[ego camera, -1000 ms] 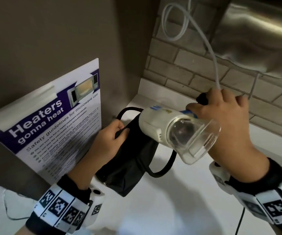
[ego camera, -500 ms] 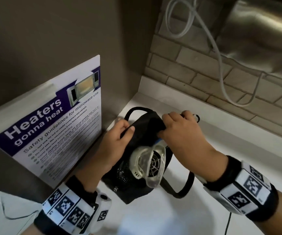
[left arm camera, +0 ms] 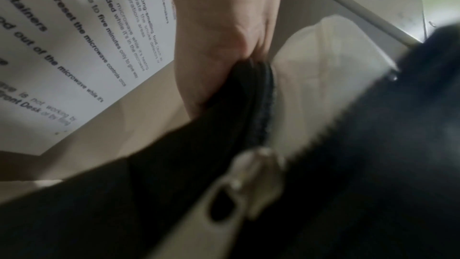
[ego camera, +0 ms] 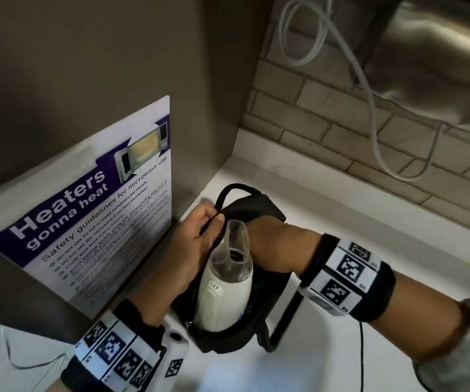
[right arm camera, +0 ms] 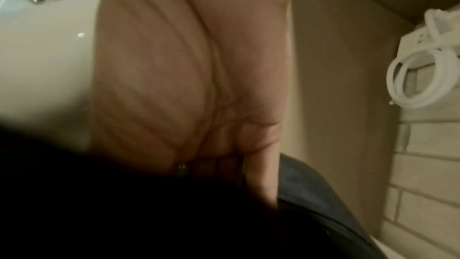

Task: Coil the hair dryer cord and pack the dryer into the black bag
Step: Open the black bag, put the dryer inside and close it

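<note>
The black bag (ego camera: 259, 205) lies unzipped on the white counter (ego camera: 355, 227), in the corner. The white hair dryer (ego camera: 222, 295) stands in its mouth, body sunk inside and clear nozzle pointing up. My left hand (ego camera: 199, 230) pinches the bag's left rim beside the strap loop, holding it apart. In the left wrist view the left hand (left arm camera: 219, 36) grips black fabric (left arm camera: 174, 184) near the zipper pull (left arm camera: 248, 174). My right hand (ego camera: 267, 239) reaches into the bag behind the nozzle. The right wrist view shows the right hand (right arm camera: 199, 66) curling down into the dark bag (right arm camera: 124, 214). The dryer's cord is hidden.
A microwave safety poster (ego camera: 100, 222) leans against the brown panel just left of the bag. A brick wall rises behind, with a looped white cable (ego camera: 369, 108) and a steel appliance (ego camera: 426, 66) overhead. The bag's black strap (ego camera: 284, 321) trails toward me.
My right hand carried the dryer from above the counter down into the bag, turning the nozzle upward, and now reaches deeper inside. The left hand has kept its hold on the bag's rim.
</note>
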A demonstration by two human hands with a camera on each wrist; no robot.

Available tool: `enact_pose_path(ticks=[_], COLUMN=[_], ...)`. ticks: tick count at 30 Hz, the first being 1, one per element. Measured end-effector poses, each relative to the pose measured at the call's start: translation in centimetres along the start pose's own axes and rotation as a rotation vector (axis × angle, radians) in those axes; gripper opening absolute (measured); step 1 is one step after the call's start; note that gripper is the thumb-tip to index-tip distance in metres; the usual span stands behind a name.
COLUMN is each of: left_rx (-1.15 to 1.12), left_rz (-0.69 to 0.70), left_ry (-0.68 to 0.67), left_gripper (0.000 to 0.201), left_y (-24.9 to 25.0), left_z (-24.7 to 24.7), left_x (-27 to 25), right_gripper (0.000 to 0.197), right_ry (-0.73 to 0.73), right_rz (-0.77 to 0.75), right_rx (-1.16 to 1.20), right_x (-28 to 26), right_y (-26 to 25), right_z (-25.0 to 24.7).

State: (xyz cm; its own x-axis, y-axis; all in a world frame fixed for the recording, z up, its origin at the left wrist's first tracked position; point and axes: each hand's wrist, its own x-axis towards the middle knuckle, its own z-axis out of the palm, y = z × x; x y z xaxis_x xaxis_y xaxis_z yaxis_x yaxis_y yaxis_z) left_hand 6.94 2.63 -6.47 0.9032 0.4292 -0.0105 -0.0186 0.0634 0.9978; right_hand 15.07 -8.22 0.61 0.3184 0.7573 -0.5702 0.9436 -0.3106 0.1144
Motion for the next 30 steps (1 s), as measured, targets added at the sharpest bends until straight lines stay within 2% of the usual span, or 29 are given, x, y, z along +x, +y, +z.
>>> enact_pose_path(ticks=[3, 6, 17, 20, 22, 24, 26, 28, 30], left_rx=[0.052, 0.068, 0.072, 0.072, 0.083, 0.121, 0.195, 0.301, 0.405], left_rz=[0.002, 0.034, 0.031, 0.027, 0.017, 0.016, 0.026, 0.032, 0.045], left_ry=[0.024, -0.020, -0.032, -0.014, 0.008, 0.029, 0.042, 0.042, 0.027], left_gripper=[0.014, 0.013, 0.015, 0.016, 0.016, 0.019, 0.022, 0.025, 0.017], left_y=[-0.3, 0.1, 0.4, 0.4, 0.4, 0.5, 0.5, 0.7, 1.1], left_z=[-0.3, -0.3, 0.0, -0.3, -0.6, -0.9, -1.3, -1.6, -1.8], left_x=[0.2, 0.1, 0.2, 0.5, 0.6, 0.6, 0.5, 0.3, 0.0], right_gripper=[0.038, 0.026, 0.031, 0.029, 0.043, 0.056, 0.050, 0.036, 0.026], right_ry=[0.005, 0.029, -0.018, 0.003, -0.037, -0.062, 0.037, 0.184, 0.262], right_rz=[0.064, 0.102, 0.090, 0.063, 0.018, 0.011, -0.018, -0.043, -0.082], right_rx=[0.095, 0.186, 0.297, 0.483, 0.464, 0.321, 0.223, 0.275, 0.312], right_x=[0.1, 0.9, 4.8, 4.9, 4.6, 4.7, 4.6, 4.0, 3.0], right_y=[0.5, 1.3, 1.2, 1.4, 2.1, 2.9, 3.0, 3.1, 3.5], right_z=[0.7, 2.0, 4.9, 5.9, 6.4, 6.8, 6.5, 5.7, 5.0])
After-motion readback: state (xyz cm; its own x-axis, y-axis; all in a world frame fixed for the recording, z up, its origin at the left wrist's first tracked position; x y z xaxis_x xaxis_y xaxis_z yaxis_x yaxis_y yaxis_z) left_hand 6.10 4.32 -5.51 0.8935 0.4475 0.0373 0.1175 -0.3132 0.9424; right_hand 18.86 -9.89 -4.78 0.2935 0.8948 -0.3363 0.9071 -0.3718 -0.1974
